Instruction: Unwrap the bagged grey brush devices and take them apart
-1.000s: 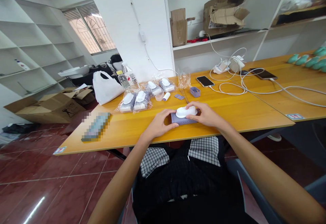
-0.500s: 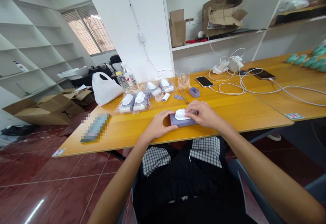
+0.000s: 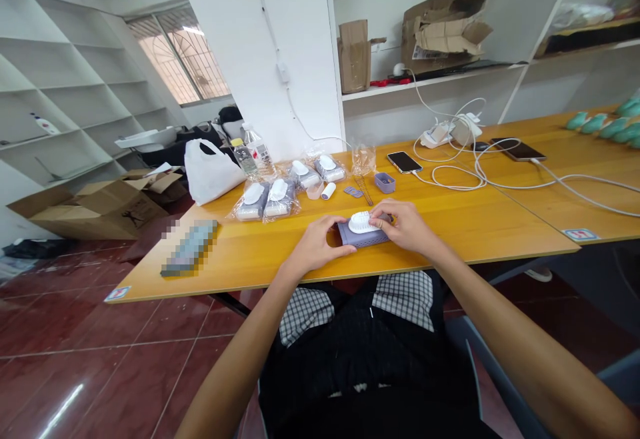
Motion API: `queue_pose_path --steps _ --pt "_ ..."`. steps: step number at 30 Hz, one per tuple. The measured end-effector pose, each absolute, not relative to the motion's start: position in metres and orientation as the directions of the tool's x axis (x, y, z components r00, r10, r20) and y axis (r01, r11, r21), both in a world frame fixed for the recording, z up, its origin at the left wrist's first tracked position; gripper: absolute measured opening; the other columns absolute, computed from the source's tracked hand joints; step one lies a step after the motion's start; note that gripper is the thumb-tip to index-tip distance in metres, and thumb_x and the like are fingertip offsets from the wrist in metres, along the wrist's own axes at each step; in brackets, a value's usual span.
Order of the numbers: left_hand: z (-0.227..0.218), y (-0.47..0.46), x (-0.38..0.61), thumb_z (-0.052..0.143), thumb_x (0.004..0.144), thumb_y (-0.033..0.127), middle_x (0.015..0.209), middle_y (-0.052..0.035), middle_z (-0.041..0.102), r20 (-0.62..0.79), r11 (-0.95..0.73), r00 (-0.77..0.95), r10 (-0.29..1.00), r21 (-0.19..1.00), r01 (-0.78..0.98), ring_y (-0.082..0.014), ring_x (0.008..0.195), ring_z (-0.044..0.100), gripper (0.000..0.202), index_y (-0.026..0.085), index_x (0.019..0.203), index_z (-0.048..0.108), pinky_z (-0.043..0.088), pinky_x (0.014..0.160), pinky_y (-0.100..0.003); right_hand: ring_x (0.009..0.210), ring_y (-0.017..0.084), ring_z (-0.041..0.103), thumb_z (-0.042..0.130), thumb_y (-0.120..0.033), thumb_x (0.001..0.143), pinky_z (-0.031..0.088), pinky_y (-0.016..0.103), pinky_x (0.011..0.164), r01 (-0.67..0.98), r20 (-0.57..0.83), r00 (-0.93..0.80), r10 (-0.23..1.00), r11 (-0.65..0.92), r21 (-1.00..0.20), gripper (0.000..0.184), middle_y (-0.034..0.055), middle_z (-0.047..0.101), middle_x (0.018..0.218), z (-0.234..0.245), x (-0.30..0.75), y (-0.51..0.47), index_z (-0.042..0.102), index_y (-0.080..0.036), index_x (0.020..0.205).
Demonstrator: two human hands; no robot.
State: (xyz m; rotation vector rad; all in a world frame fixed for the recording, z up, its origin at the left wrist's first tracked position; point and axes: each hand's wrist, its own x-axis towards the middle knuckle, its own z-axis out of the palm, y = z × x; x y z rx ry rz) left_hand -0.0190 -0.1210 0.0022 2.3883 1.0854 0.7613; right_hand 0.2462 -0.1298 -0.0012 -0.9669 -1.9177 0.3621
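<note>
A purple box [image 3: 367, 238] with a patterned side lies on the table before me. On its top is a white oval piece [image 3: 359, 222] with a ridged or bristled face, perhaps a brush. My left hand [image 3: 316, 244] grips the box's left end, thumb along the near side and fingers at the back. My right hand [image 3: 404, 227] pinches the right end of the white oval piece with thumb and fingertips, covering the box's right part. Beyond the box are a small purple tray [image 3: 385, 182], flat grey-purple pieces [image 3: 353, 192] and a white cylinder [image 3: 329, 190].
Several plastic-wrapped boxes with white oval tops [image 3: 279, 199] lie at the back left, near a white bag [image 3: 210, 169] and bottles [image 3: 256, 146]. A phone [image 3: 404, 162] and looped white cables [image 3: 480, 166] are at the back right. A pixelated object [image 3: 190, 248] lies at left.
The view has shifted slightly. Both hands keep their holds on the box and the white oval piece; I see no clear movement of the piece over the box.
</note>
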Motion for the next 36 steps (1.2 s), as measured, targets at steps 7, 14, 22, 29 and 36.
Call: queue_pose_path --steps 7,14,22,29,36 --pt "0.002 -0.123 -0.021 0.088 0.083 0.054 0.131 -0.0084 0.074 0.317 -0.622 0.553 0.770 0.564 0.543 -0.0323 0.119 0.070 0.062 0.026 0.134 0.069 0.054 0.110 -0.052 0.093 0.028 0.073 0.070 -0.031 0.094 0.055 0.044 0.086 0.436 0.587 -0.275 0.762 0.643 -0.630 0.013 0.0069 0.081 0.096 -0.002 0.252 -0.128 0.077 -0.026 0.084" --pt "0.000 -0.122 -0.018 0.090 0.081 0.055 0.129 -0.0085 0.074 0.348 -0.618 0.519 0.781 0.550 0.561 -0.0318 0.117 0.071 0.062 0.025 0.132 0.070 0.055 0.110 -0.052 0.091 0.030 0.069 0.071 -0.023 0.093 0.051 0.047 0.088 0.564 0.607 -0.277 0.745 0.637 -0.525 0.012 0.0077 0.079 0.091 -0.004 0.249 -0.125 0.075 -0.026 0.082" --pt "0.001 -0.122 -0.022 0.088 0.084 0.054 0.135 -0.0073 0.072 0.367 -0.679 0.583 0.725 0.519 0.519 -0.0308 0.125 0.069 0.060 0.027 0.133 0.067 0.052 0.114 -0.050 0.097 0.029 0.072 0.068 -0.026 0.096 0.053 0.046 0.092 0.461 0.611 -0.301 0.732 0.672 -0.579 0.012 0.0069 0.080 0.098 -0.004 0.250 -0.125 0.077 -0.027 0.088" --pt "0.002 -0.123 -0.021 0.087 0.084 0.053 0.133 -0.0074 0.073 0.360 -0.671 0.578 0.733 0.526 0.523 -0.0305 0.122 0.069 0.059 0.025 0.133 0.066 0.053 0.112 -0.050 0.096 0.027 0.073 0.068 -0.026 0.096 0.055 0.043 0.090 0.459 0.628 -0.326 0.707 0.699 -0.549 0.011 0.0073 0.080 0.101 -0.001 0.249 -0.127 0.078 -0.026 0.090" --pt "0.001 -0.120 -0.020 0.087 0.086 0.049 0.132 -0.0084 0.072 0.365 -0.689 0.599 0.713 0.523 0.502 -0.0300 0.119 0.069 0.058 0.024 0.134 0.067 0.054 0.110 -0.049 0.095 0.027 0.074 0.068 -0.025 0.096 0.055 0.042 0.087 0.490 0.648 -0.285 0.706 0.689 -0.534 0.011 0.0073 0.080 0.098 -0.008 0.255 -0.122 0.074 -0.024 0.087"
